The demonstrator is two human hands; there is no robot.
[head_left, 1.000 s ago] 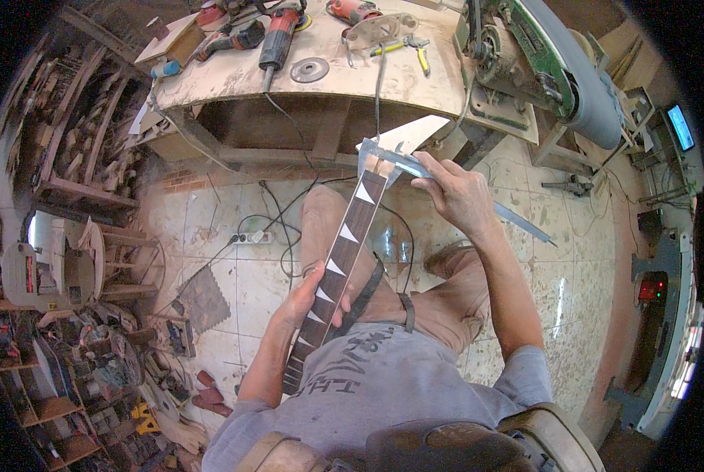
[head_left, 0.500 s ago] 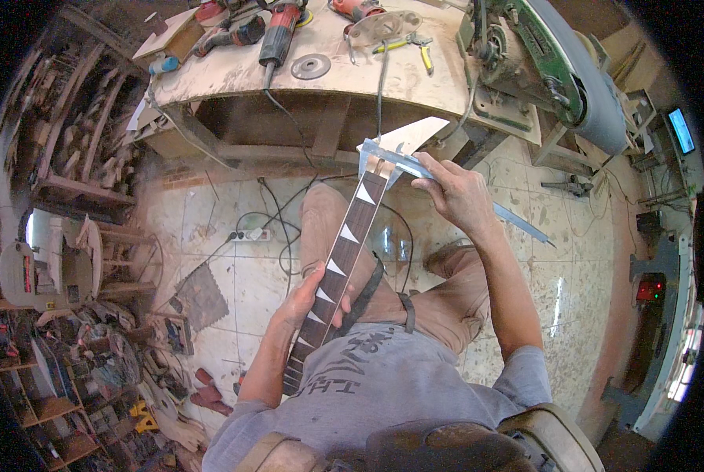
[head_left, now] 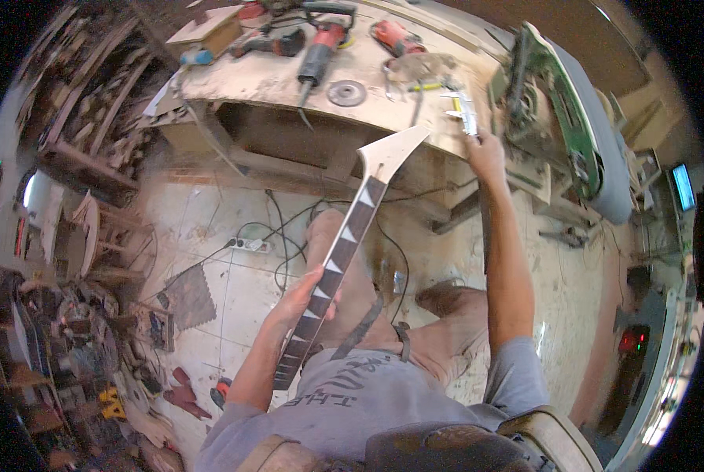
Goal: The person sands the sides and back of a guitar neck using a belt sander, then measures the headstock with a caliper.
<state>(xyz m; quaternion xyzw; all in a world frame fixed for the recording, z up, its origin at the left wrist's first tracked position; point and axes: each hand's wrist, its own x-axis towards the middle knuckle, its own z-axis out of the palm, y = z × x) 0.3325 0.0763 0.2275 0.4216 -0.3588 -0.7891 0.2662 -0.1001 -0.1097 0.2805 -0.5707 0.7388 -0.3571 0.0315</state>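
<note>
A guitar neck (head_left: 341,245) slants up and away from my body, with a dark fretboard, white fin-shaped inlays and a pale pointed headstock. My left hand (head_left: 303,297) wraps its middle from below, the thumb along one edge. Over the right part of the workbench (head_left: 265,88), my right hand (head_left: 487,153) grips one end of a metal caliper (head_left: 465,115). The caliper's jaws point away from me. Whether it touches the bench top is hard to tell. The lower end of the neck lies close to my grey shirt.
On the bench are an angle grinder (head_left: 322,51), a red power tool (head_left: 396,36), a grey disc (head_left: 346,93) and yellow-handled pliers (head_left: 426,86). A green belt sander (head_left: 560,118) stands at the right. Cables and a power strip (head_left: 251,245) lie on the floor.
My right hand has carried the caliper from the neck's headstock end to the bench at the right. My left hand still holds the neck. The view has shifted slightly.
</note>
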